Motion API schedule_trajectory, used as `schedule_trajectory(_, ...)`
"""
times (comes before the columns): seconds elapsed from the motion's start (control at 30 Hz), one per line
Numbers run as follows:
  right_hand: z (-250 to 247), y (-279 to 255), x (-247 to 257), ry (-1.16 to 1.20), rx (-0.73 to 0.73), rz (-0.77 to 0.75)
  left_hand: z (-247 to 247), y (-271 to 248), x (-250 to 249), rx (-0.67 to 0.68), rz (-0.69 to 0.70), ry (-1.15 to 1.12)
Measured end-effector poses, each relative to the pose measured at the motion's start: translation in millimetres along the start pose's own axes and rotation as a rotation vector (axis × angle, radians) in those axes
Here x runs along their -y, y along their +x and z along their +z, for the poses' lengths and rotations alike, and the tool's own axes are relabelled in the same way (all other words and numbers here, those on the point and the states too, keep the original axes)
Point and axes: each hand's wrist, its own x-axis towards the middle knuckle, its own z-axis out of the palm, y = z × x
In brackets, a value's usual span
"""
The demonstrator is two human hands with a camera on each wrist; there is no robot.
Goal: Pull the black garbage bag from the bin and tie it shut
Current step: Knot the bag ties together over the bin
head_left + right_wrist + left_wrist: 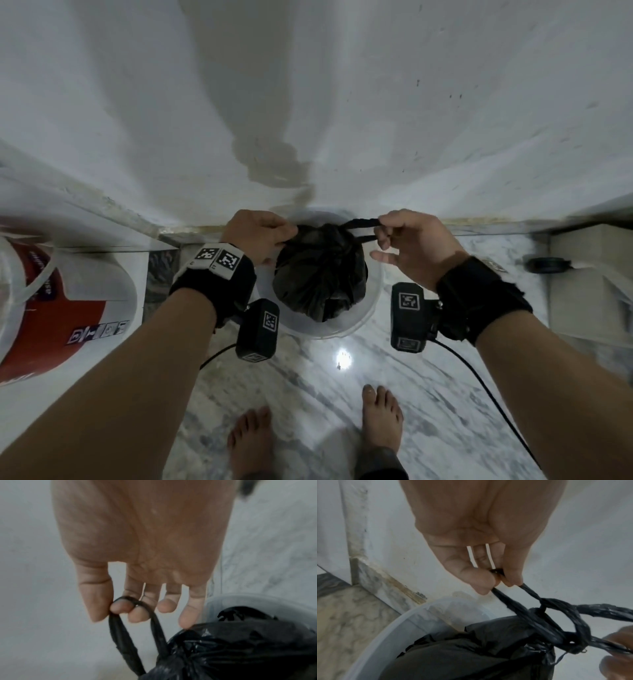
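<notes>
Two hands are engaged on one black garbage bag (320,274), which sits in one translucent bin (371,298) on the marble floor (428,394) by the wall (342,102). One twisted handle loop (508,600) is pinched in the left hand (255,236); a second handle loop (130,622) is hooked over curled fingers of the right hand (416,241). The loops are crossed in one loose knot (563,627) above the gathered bag neck. Two bare feet (251,442) are visible below.

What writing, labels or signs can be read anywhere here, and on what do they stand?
No word can be read.
Red and white bucket: white lettering on its red band, too blurred and turned to read; a row of small symbol boxes, illegible.
Wrist bands and camera boxes: black-and-white square code patterns, no letters.
Black garbage bag and bin: no print visible.
</notes>
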Motion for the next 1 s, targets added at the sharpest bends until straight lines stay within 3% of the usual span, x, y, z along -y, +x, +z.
schedule_trajectory(0.03, -1, 1, -1, -0.057, -0.017, 0.024, 2, 2, 1, -0.027, 0.010, 0.011)
schedule_trajectory(0.1, 4, 1, -3, -0.392, -0.066, 0.084, 3, 8, 3, -0.087, 0.048, 0.076)
schedule_trajectory(0.17, 6, 1, -1, -0.492, -0.139, 0.138, 0, 10, 4, -0.110, 0.098, 0.157)
schedule_trajectory(0.23, -4, 4, -3, -0.292, -0.323, 0.178, 2, 8, 3, -0.073, 0.161, 0.331)
schedule_trajectory(0.33, -16, 7, -12, -0.011, -0.568, 0.270, 20, 1, -2, -0.020, 0.356, 0.780)
schedule_trajectory(0.47, -24, 10, -24, 0.006, -0.600, 0.267, 16, 2, 11, 0.008, 0.427, 1.017)
schedule_trajectory(0.6, -25, 11, -21, 0.027, -0.585, 0.232, 10, -8, 23, 0.070, 0.338, 1.227)
schedule_trajectory(0.67, -20, 8, -21, 0.005, -0.548, 0.244, 5, -9, 20, 0.067, 0.131, 1.076)
schedule_trajectory(0.77, -23, 4, -17, -0.031, -0.536, 0.193, -7, -6, 19, 0.036, -0.266, 0.303)
schedule_trajectory(0.8, -26, 3, -16, -0.056, -0.524, 0.181, -9, -7, 19, 0.032, -0.324, 0.159)
schedule_trajectory(0.83, -31, 2, -16, -0.097, -0.532, 0.165, -9, -5, 20, 0.015, -0.281, 0.207)
schedule_trajectory(0.93, -41, 4, -18, -0.203, -0.592, 0.189, -3, -6, 20, -0.003, 0.070, 1.083)
schedule_trajectory(1.0, -42, 5, -20, -0.182, -0.589, 0.250, 2, -10, 22, 0.006, 0.262, 1.330)
